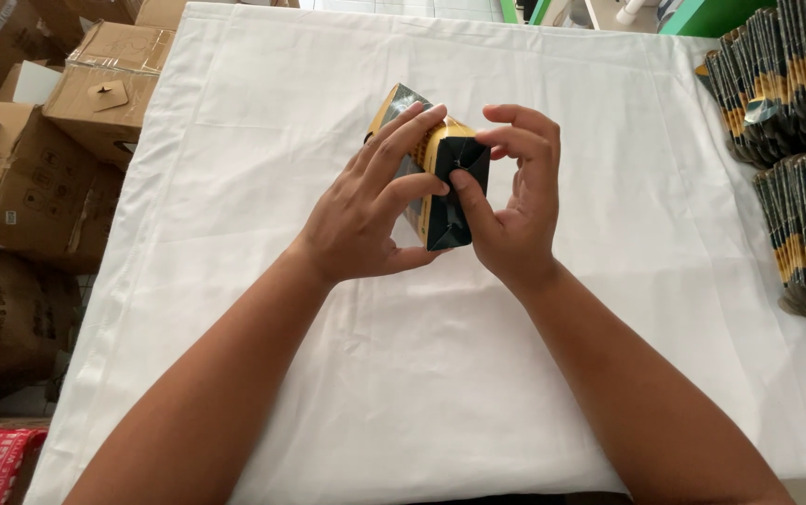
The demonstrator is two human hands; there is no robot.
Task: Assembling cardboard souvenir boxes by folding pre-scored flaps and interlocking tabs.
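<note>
Left hand (365, 210) and right hand (515, 201) grip a glossy yellow-black, seemingly foil pouch (448, 187) over white cloth (421, 393).

Pouch (440, 187) held over cloth (440, 393) mid-table, left hand (365, 215) on its left, right hand (515, 206) right. Boxes (38, 159) left of table; pouch stacks (796, 140) at right edge.

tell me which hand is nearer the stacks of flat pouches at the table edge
Right. The right hand grips the black and yellow pouch on the side toward the stacks; the left hand is on the far side.
</note>
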